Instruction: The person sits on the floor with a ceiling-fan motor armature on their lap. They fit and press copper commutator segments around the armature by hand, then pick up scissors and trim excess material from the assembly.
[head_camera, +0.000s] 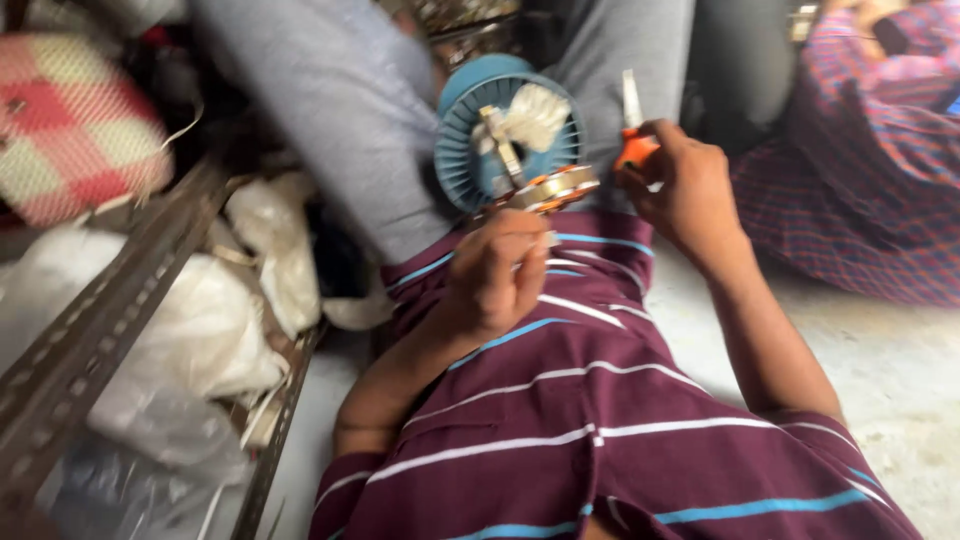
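Work mid-way, seemingly: left hand gripping round copper-wound metal coil, right hand at three o'clock clenching orange-handled tool, blue finned plastic housing at twelve unassembled.

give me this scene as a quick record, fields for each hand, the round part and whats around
left hand: closed on a copper-wound ring
right hand: grips an orange-handled tool, tip up
round part: blue finned housing between grey-trousered knees, white wad inside
left side: metal angle rack with white plastic bags
floor: pale concrete
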